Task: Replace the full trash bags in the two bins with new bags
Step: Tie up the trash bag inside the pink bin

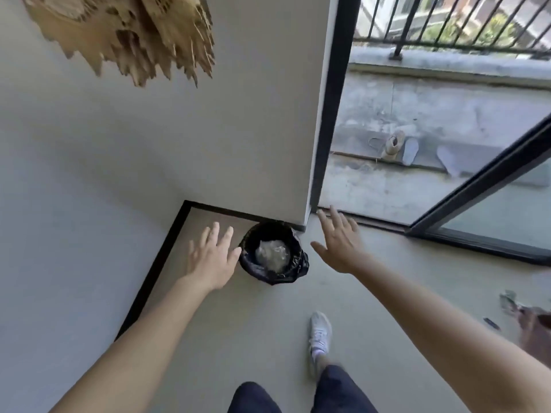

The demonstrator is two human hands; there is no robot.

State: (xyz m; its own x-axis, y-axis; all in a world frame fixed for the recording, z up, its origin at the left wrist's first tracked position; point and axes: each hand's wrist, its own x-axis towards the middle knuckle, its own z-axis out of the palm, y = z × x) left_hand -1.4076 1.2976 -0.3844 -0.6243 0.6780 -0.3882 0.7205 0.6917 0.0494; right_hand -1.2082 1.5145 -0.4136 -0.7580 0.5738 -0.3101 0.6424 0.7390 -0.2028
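Bin is small and round. It stands on the floor at the foot of a wall corner, between the two hands. A black bag lines it and folds over its rim. Some crumpled see-through stuff lies inside, but it is too blurry to tell what it is.

At the top left, a pale brown spiky thing hangs in front of the grey wall. Its top is cut off.

The left hand is stretched out flat with its fingers spread. It holds nothing, and its fingertips are just beside the bin's left rim.

The right hand is to the right of the bin. It is also wide open and holds nothing.

Lower down, a white shoe and dark trouser legs show. Any mark on the shoe is too blurry to read.

Past the black door frame is a grey balcony with black railings. A tan boot lies there, hard to make out.

At the right edge, a brown thing is cut off and blurry.
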